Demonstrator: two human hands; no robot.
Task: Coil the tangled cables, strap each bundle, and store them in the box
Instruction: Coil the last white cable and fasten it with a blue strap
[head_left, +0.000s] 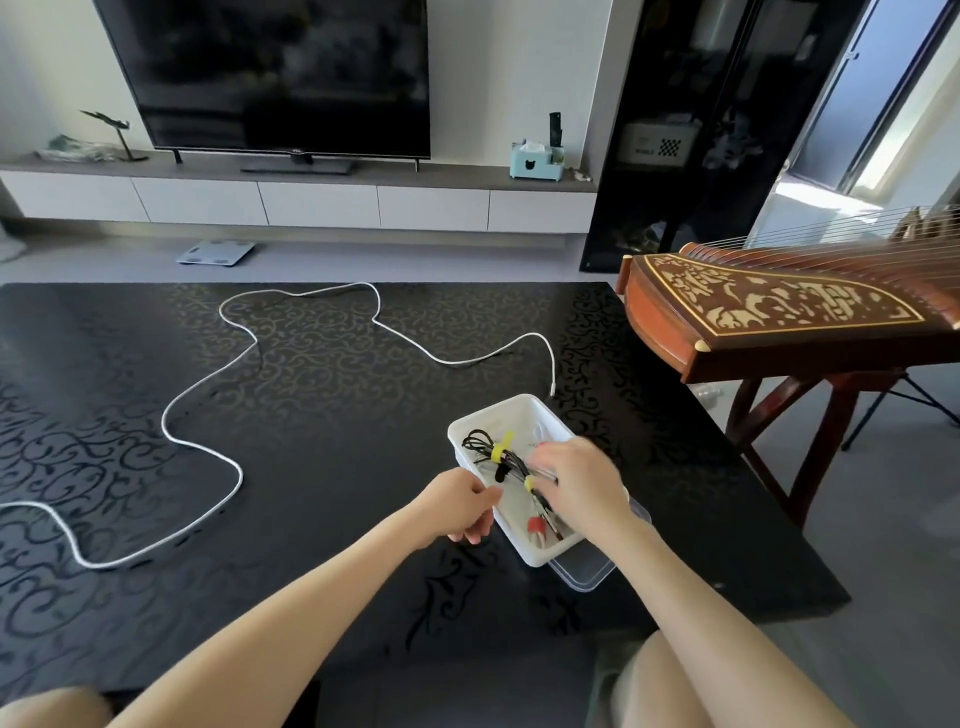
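left hand (462, 506) at box (519, 401) | right hand (576, 483) over bundle (475, 444) (blurred) | white cable (242, 475) loose

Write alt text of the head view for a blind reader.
A person's right hand reaches into a white box holding a black cable bundle with yellow straps; the left hand is at its edge. A long white cable lies uncoiled on the black table.

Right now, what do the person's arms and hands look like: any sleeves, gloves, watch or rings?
The left forearm and right forearm are bare to the frame's edge; no sleeves show. The left hand and right hand wear no gloves, and no watch, bracelet or ring shows. The right hand is motion-blurred, so finer details there cannot be judged.
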